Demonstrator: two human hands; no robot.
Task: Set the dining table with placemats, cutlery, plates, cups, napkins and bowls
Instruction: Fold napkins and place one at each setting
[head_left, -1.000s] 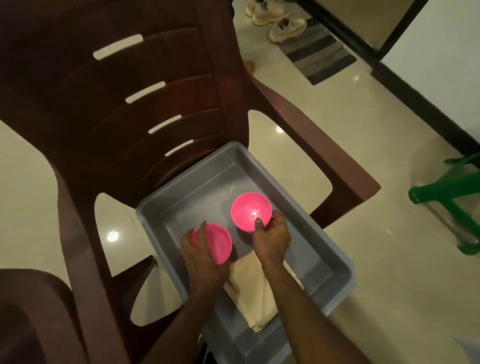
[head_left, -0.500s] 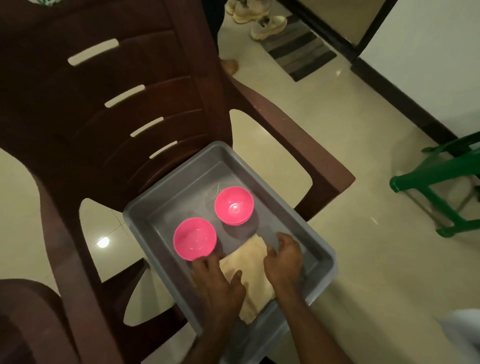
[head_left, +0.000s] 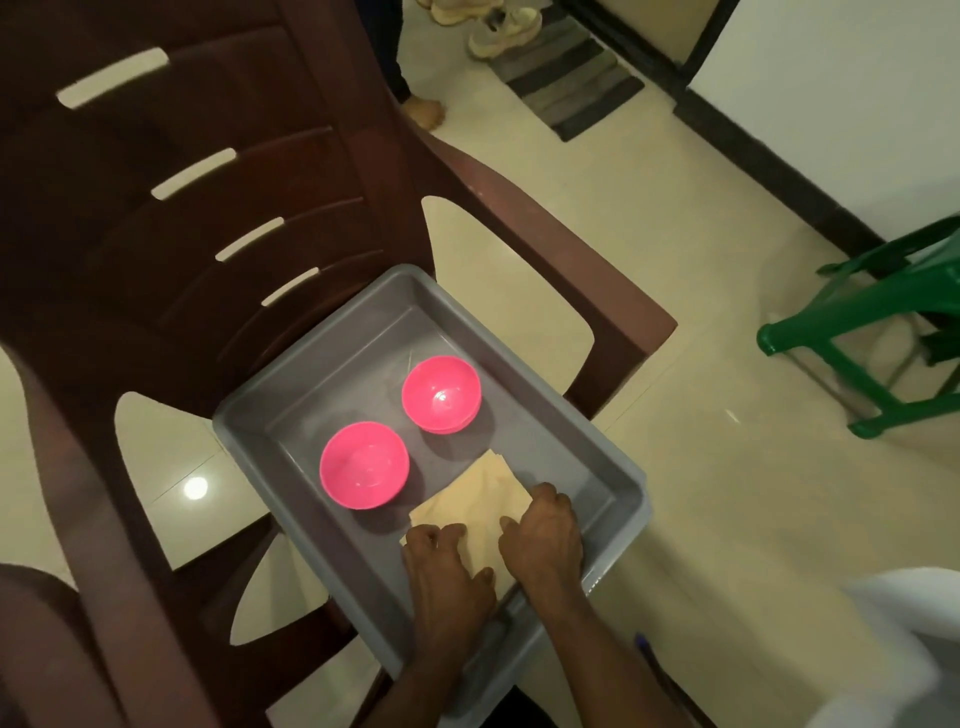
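Both hands curl onto the folded cream napkins (head_left: 480, 512) at the near end of the grey tray (head_left: 618, 467): left hand (head_left: 447, 577) at their near-left edge, right hand (head_left: 543, 538) pinching the right edge. Lifting the stack level should keep it clear of the two pink bowls (head_left: 363, 464) beyond.

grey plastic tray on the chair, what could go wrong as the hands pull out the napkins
The grey plastic tray seems to overhang the brown plastic chair seat, so tugging might tip it. Both the left hand and right hand are on the folded beige napkins, so dragging these could nudge the nearer pink plastic bowl.
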